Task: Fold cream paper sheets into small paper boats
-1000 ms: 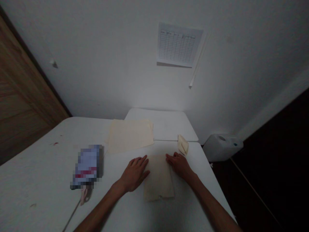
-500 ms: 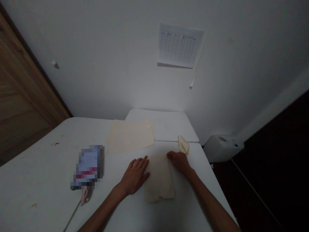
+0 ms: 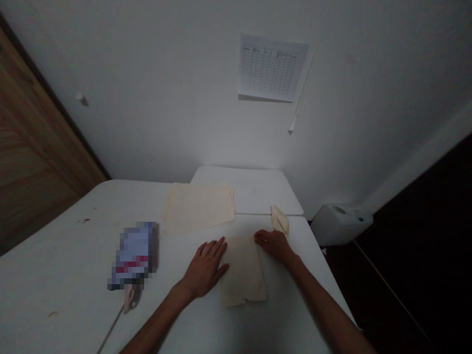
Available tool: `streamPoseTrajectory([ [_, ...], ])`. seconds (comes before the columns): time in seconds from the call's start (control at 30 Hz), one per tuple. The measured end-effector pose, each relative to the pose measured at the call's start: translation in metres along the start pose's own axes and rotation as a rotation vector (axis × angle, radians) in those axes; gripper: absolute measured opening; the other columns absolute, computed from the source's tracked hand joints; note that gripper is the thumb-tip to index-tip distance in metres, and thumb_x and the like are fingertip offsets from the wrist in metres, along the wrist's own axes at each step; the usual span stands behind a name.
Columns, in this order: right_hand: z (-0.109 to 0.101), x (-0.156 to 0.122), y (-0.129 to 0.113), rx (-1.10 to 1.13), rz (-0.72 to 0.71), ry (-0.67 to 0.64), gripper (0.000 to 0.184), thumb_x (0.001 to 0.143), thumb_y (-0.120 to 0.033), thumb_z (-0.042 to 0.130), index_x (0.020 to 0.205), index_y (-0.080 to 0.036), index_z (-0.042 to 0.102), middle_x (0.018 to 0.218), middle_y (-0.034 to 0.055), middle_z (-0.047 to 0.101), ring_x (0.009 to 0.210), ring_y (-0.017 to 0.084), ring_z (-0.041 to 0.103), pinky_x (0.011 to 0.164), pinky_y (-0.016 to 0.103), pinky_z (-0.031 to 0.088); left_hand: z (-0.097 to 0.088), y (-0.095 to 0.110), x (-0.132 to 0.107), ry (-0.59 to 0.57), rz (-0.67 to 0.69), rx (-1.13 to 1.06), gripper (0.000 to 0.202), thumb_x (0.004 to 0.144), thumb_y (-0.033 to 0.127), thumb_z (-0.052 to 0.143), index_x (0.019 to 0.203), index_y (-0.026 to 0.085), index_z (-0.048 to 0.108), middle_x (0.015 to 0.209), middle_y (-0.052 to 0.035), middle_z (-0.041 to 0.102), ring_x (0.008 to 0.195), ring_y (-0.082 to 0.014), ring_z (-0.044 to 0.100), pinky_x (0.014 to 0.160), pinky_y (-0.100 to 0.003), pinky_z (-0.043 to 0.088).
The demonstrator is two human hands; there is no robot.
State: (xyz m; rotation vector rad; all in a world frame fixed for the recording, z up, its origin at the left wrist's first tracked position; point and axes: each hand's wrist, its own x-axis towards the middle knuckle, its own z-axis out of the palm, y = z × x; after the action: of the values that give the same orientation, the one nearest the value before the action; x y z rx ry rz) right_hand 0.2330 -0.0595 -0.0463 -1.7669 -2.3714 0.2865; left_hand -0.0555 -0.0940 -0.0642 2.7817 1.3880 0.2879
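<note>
Dim light, dark lower-right corner.

Slim, bare left forearm (image 3: 155, 322) and right forearm (image 3: 324, 305), narrowing at plain, unadorned wrists into bare, long-fingered left hand (image 3: 204, 268) and right hand (image 3: 275, 246).

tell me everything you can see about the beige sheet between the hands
The beige sheet is a matte, roughly rectangular piece, perhaps cloth or thick paper; the view cannot settle which. It lies flat on the white table, near the edge closest to the person, with a slightly uneven lower edge. The right hand rests over its upper right corner, while the left hand lies flat against its left edge.
</note>
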Motion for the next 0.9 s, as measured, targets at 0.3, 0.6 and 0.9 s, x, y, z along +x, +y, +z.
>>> streamPoseTrajectory([
  [0.3, -0.014, -0.004, 0.002, -0.046, -0.056, -0.063, 0.040, 0.087, -0.052, 0.058, 0.121, -0.032, 0.059, 0.102, 0.0032, 0.072, 0.094, 0.025, 0.067, 0.082, 0.032, 0.044, -0.001, -0.001, -0.001, 0.023, 0.013, -0.006, 0.055, 0.096, 0.050, 0.034, 0.142, 0.020, 0.039, 0.152, -0.0087, 0.034, 0.132, -0.0296, 0.039, 0.109, -0.047, 0.027],
  [0.6, -0.021, -0.018, -0.001, -0.061, -0.092, -0.105, 0.068, 0.077, -0.058, 0.066, 0.135, -0.027, 0.047, 0.104, 0.0095, 0.070, 0.096, 0.030, 0.066, 0.080, 0.035, 0.044, 0.005, -0.002, -0.001, 0.051, 0.014, -0.002, 0.055, 0.096, 0.051, 0.034, 0.142, 0.021, 0.039, 0.152, -0.0082, 0.034, 0.131, -0.0289, 0.040, 0.108, -0.047, 0.027],
  [0.9, -0.009, -0.026, -0.001, -0.051, -0.130, -0.080, 0.049, 0.083, -0.051, 0.063, 0.128, -0.030, 0.056, 0.104, 0.0060, 0.072, 0.093, 0.028, 0.068, 0.080, 0.034, 0.046, 0.002, -0.001, -0.001, 0.039, 0.013, 0.002, 0.055, 0.096, 0.050, 0.034, 0.142, 0.021, 0.039, 0.152, -0.0082, 0.034, 0.131, -0.0290, 0.040, 0.108, -0.047, 0.027],
])
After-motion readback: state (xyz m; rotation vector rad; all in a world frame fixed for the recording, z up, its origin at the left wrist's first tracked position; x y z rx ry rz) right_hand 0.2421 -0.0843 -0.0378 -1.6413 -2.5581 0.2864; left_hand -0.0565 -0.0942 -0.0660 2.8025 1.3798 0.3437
